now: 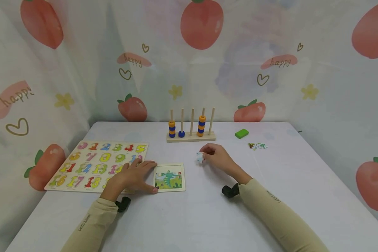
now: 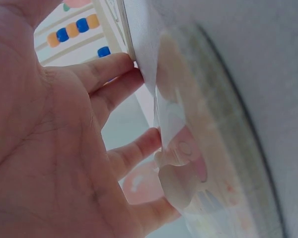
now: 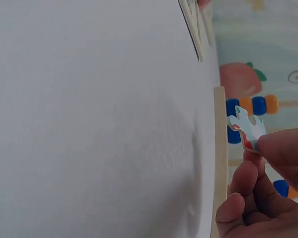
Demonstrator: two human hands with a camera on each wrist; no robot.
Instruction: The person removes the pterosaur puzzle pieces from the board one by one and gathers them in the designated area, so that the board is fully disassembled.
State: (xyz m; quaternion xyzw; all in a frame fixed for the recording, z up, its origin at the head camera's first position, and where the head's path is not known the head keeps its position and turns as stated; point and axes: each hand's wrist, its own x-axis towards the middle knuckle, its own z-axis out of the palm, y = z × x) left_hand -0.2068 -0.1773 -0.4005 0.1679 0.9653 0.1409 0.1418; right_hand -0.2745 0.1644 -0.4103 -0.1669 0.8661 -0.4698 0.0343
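Between the thumb and fingertips of my right hand point(image 1: 219, 159) is a small jigsaw piece point(image 3: 249, 128), pale blue with a bit of red. It is held above the white table, to the right of a small square puzzle tray point(image 1: 183, 178). A green dinosaur picture point(image 1: 168, 179) partly fills that tray, with pale bare wood along its top. My left hand point(image 1: 130, 177) is spread out at the tray's left side, its thumb at the lower left corner and fingertips near the upper left. Its other fingers reach over the wooden number board point(image 1: 78, 171).
Behind the hands stands a bead rack point(image 1: 190, 138) with upright pegs and orange and blue beads. A green block point(image 1: 242, 133) and a small cluster of jigsaw pieces point(image 1: 258, 146) lie to the right. Fruit-patterned cloth point(image 1: 189, 70) hangs around the table.
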